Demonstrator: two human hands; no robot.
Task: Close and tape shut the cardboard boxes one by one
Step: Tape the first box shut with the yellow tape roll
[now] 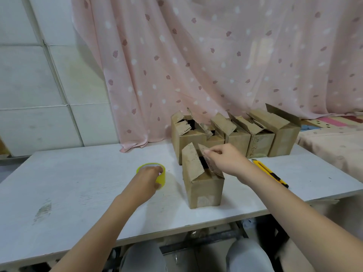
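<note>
A small cardboard box (204, 185) stands upright near the table's front, its top flaps partly raised with a dark gap between them. My right hand (225, 160) pinches the right flap at its upper edge. To the left of the box, my left hand (147, 177) grips a yellow roll of tape (160, 178) that rests on the table, fingers curled over its rim. Behind stand several more cardboard boxes (235, 136) in a row, all with flaps open and torn.
A yellow utility knife (270, 172) lies on the white table (78, 183) to the right of the front box. A pink patterned curtain (196, 65) hangs behind the boxes. A cloth-covered surface (334, 142) sits at the right.
</note>
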